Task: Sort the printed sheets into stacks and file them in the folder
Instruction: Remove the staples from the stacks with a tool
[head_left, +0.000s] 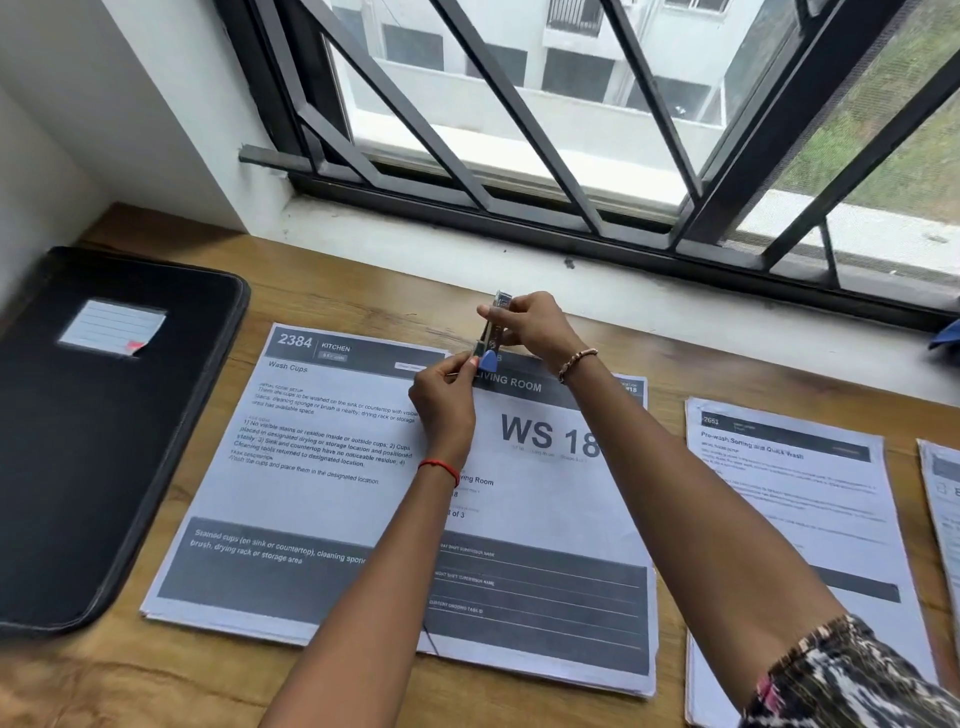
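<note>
Head view: the right hand curls round the upper part of a small stapler, whose long axis points away from the person. The left hand pinches its blue near end. The Living Room stack has its top edge directly beneath both sets of fingers, and the black folder lies well to their left.

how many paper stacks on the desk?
4: Kitchen stack beside the folder, WS 18 stack in the middle, Pre-wash stack right of it, a fourth stack cut off at the right edge. Others may lie out of frame.
</note>
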